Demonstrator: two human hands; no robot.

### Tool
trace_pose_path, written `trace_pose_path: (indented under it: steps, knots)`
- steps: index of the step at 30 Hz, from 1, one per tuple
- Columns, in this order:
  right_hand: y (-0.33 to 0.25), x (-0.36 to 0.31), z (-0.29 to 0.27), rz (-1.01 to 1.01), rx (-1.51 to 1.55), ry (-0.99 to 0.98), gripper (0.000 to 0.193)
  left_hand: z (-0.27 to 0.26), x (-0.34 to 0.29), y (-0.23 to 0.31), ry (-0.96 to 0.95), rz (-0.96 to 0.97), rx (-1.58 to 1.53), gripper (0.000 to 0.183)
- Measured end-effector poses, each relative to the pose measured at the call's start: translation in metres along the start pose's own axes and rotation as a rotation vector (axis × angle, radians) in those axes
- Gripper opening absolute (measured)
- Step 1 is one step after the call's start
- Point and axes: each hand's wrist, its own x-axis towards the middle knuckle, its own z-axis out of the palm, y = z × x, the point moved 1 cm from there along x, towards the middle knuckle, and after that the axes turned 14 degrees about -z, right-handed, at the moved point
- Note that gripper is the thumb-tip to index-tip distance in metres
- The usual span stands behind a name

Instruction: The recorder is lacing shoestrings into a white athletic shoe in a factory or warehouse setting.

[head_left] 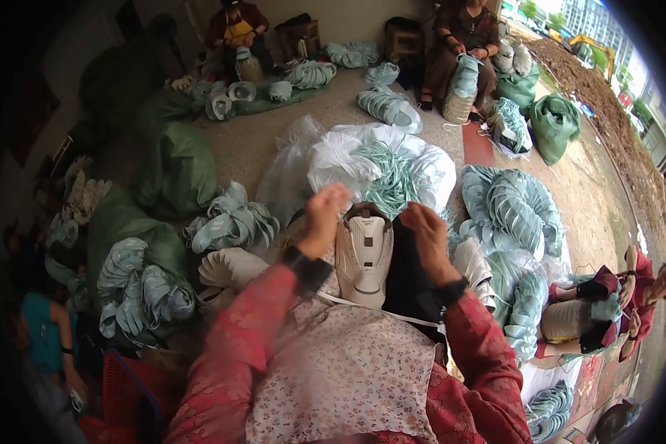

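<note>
A cream and grey shoe upper [365, 260] stands upright in front of my lap, its tongue and opening facing away from me. My left hand [324, 220] is raised just left of its top edge. Motion smears those fingers, and I cannot tell what they hold. My right hand [429, 240] hangs to the right of the shoe upper, fingers curled together. Whatever may be pinched in them is too small to make out. Directly beyond lies a bundle of pale green laces [387, 174] in an open white plastic bag [340, 159].
Stacks of pale blue shoe uppers [514, 207] lie at the right, with more pale blue pieces [233, 218] at the left. Green sacks [174, 166] stand further left. Several people sit around, two at the back holding pale blue uppers. A red basket [129, 388] stands low left.
</note>
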Motion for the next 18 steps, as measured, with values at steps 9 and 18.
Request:
trace_pose_path:
  steps: [9, 18]
  knots:
    - [-0.085, -0.055, -0.118, 0.048, -0.060, 0.152, 0.016, -0.129, -0.061, 0.094, 0.206, 0.124, 0.405, 0.021]
    - [-0.061, -0.079, -0.011, 0.010, -0.222, -0.492, 0.007, 0.010, -0.072, 0.055, -0.512, 0.290, 0.920, 0.012]
